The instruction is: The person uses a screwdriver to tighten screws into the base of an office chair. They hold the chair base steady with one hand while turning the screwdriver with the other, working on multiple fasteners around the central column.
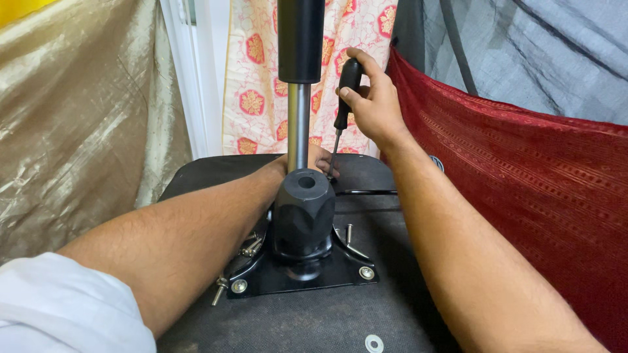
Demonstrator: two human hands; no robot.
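Right hand wrapped around the black handle of a screwdriver, shaft angled down toward the far edge of the black metal plate. Left hand mostly hidden behind the chrome column and the black housing, fingertips just showing beside the screwdriver tip. Plate bolted to the upturned dark seat base, loose bolts lying along its left edge, red cloth draped to the right, gold curtain to the left.

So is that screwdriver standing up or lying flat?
Nearly upright. The right hand grips the screwdriver by its black handle, tip down behind the chair mount, beside the left hand.
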